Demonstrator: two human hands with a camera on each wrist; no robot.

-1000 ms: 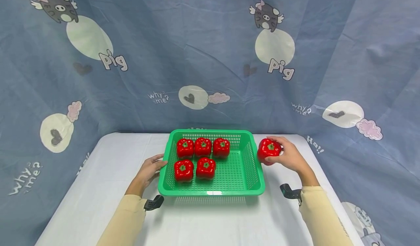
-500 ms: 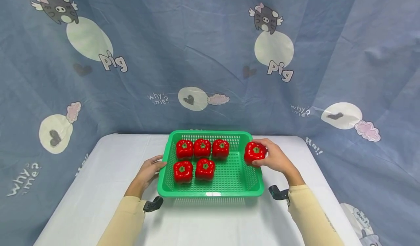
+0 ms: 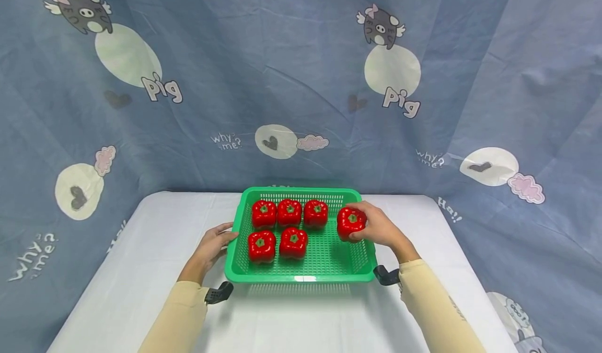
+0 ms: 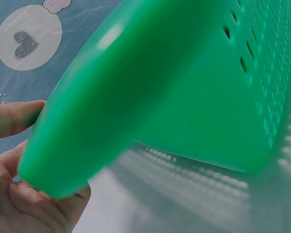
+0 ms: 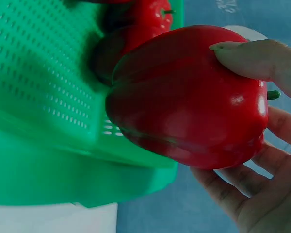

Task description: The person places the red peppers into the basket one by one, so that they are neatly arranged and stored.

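A red bell pepper (image 3: 350, 224) with a green stem is held by my right hand (image 3: 378, 229), above the right part of a green plastic basket (image 3: 336, 278). In the right wrist view, the thumb (image 5: 254, 58) lies on one side of this pepper (image 5: 189, 97) and the fingers lie on the other. My left hand (image 3: 212, 246) grips the basket's left rim. The left wrist view shows its fingers around the basket rim (image 4: 87, 126). Inside the basket, several more red bell peppers stand in two rows: a back row (image 3: 289, 213) and a front row (image 3: 293, 243).
The basket stands on a white-covered table (image 3: 301, 321). Behind it hangs a blue curtain (image 3: 301, 81) printed with pigs and words. A dark wrist camera mount (image 3: 220, 293) sits at the left wrist, and another mount (image 3: 386, 275) at the right.
My right hand has carried the bell pepper leftward, from outside the basket's right rim to over its inside. The left hand has stayed at the left rim.
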